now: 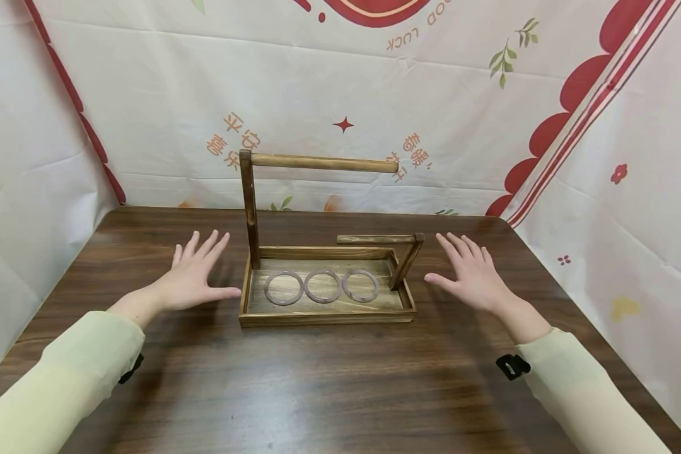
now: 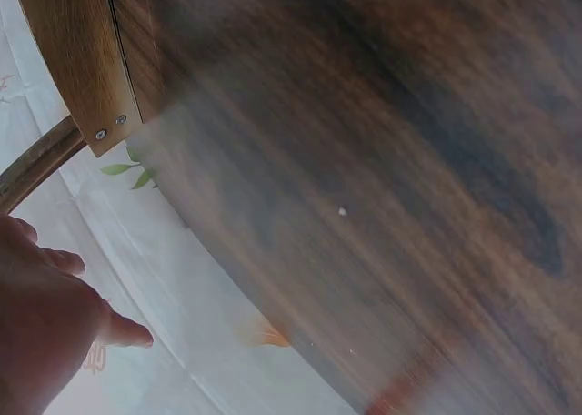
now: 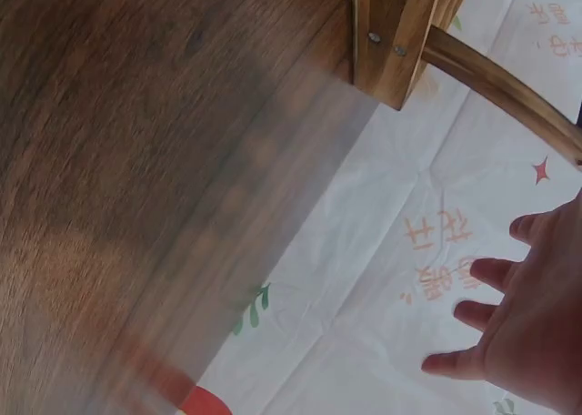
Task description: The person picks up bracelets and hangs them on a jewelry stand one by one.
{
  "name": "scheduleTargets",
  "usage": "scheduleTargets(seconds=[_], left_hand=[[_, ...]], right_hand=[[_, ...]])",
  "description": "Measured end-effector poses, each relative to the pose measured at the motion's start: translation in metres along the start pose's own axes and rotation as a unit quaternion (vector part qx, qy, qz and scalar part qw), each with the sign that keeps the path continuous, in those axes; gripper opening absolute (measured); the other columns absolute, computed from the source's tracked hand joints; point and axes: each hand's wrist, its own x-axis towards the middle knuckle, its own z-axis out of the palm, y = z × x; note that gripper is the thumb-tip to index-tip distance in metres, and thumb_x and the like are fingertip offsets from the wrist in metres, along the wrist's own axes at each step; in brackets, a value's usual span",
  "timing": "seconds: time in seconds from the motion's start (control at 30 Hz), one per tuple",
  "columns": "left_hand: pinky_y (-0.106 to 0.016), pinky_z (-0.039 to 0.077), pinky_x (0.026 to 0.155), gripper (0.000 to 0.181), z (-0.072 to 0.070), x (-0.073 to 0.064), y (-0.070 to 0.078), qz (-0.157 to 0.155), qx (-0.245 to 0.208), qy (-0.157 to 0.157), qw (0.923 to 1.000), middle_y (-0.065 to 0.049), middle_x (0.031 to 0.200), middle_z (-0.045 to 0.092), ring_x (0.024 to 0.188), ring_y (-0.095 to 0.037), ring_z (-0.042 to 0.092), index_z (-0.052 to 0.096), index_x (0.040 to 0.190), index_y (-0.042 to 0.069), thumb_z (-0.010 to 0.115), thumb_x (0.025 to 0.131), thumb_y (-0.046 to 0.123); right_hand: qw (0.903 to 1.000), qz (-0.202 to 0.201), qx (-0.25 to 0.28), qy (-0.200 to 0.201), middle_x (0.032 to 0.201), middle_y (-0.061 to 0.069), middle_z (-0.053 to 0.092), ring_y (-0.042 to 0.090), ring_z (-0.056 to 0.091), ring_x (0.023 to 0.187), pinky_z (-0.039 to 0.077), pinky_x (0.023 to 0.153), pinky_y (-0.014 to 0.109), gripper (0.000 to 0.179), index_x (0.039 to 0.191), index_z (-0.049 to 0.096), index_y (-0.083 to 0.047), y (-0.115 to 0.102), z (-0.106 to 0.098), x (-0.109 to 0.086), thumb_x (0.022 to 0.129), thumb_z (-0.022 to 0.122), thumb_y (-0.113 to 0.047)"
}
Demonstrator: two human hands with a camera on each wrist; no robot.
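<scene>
A wooden tray stand [image 1: 326, 319] sits on the table, with a tall post and long bar at its left and a shorter post and bar at its right. Three pale purplish rings [image 1: 284, 288], like bangles, lie flat in a row inside the tray. To the left of the stand is my left hand [image 1: 190, 277], fingers spread, its thumb tip close to the tray's left side; whether it touches cannot be told. My right hand [image 1: 470, 272] is apart from the stand on the right, fingers spread and holding nothing. Both wrist views show the hands only partly.
The dark wood-grain table [image 1: 318, 391] extends around the stand. Behind it and at both sides hangs a white printed cloth [image 1: 295, 88] with red trim and writing. A black strap [image 1: 512, 366] shows by the right sleeve.
</scene>
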Motion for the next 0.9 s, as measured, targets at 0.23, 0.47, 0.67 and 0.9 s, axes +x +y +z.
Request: scheduleTargets(seconds=[0.23, 0.47, 0.67, 0.9], left_hand=[[-0.072, -0.002, 0.104, 0.106, 0.005, -0.002, 0.003, 0.004, -0.011, -0.005, 0.9999, -0.023, 0.155, 0.006, 0.139, -0.051, -0.005, 0.004, 0.151, 0.012, 0.065, 0.076, 0.056], [-0.071, -0.001, 0.105, 0.107, 0.009, -0.005, 0.006, 0.010, -0.021, -0.007, 0.9997, -0.023, 0.155, 0.007, 0.139, -0.051, -0.004, 0.004, 0.151, 0.013, 0.065, 0.075, 0.058], [-0.071, 0.000, 0.105, 0.107, 0.010, -0.005, 0.008, 0.016, -0.017, -0.003, 0.9997, -0.022, 0.155, 0.007, 0.140, -0.050, -0.003, 0.005, 0.151, 0.014, 0.066, 0.075, 0.056], [-0.071, 0.000, 0.106, 0.108, 0.010, -0.005, 0.012, 0.025, -0.018, -0.003, 0.9995, -0.022, 0.155, 0.007, 0.140, -0.050, -0.003, 0.006, 0.151, 0.014, 0.068, 0.073, 0.055]], right_hand=[[0.9991, -0.029, 0.005, 0.031, 0.139, 0.018, 0.041, 0.040, 0.034, 0.128, 0.029, 0.099, 0.061, 0.078, 0.145, 0.030, -0.010, -0.009, -0.001, -0.006, 0.084, 0.058, -0.052], [0.9967, -0.060, 0.000, 0.055, 0.131, 0.016, 0.050, 0.036, 0.043, 0.122, 0.036, 0.097, 0.055, 0.074, 0.139, 0.039, -0.009, -0.020, -0.004, -0.009, 0.082, 0.062, -0.049], [0.9965, -0.066, -0.002, 0.051, 0.130, 0.017, 0.050, 0.036, 0.043, 0.121, 0.036, 0.098, 0.055, 0.074, 0.139, 0.039, -0.008, -0.024, -0.004, -0.009, 0.082, 0.063, -0.048], [0.9970, -0.062, 0.001, 0.047, 0.131, 0.018, 0.049, 0.037, 0.042, 0.122, 0.035, 0.098, 0.056, 0.074, 0.139, 0.039, -0.007, -0.024, -0.005, -0.009, 0.083, 0.061, -0.049]])
